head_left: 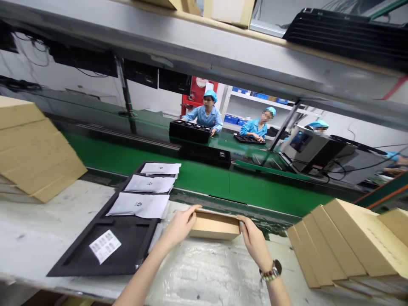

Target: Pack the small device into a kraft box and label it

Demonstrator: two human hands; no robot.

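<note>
Cardboard box [214,225] between left hand [179,226], right hand [253,239].

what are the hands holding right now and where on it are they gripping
A small cardboard box, held by its two short ends: the left hand grips the left end, the right hand the right end, above the plastic-covered table.

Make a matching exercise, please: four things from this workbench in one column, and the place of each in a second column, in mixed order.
Things:
1. small cardboard box
2. black foam tray
3. flat cardboard stack
4. row of closed cartons

Places:
A. at the far left of the bench
B. between the left hand and the right hand
C. at the right of the bench
D. left of the hands, with white bags on it

Pairs: 1-B, 2-D, 3-A, 4-C
</note>
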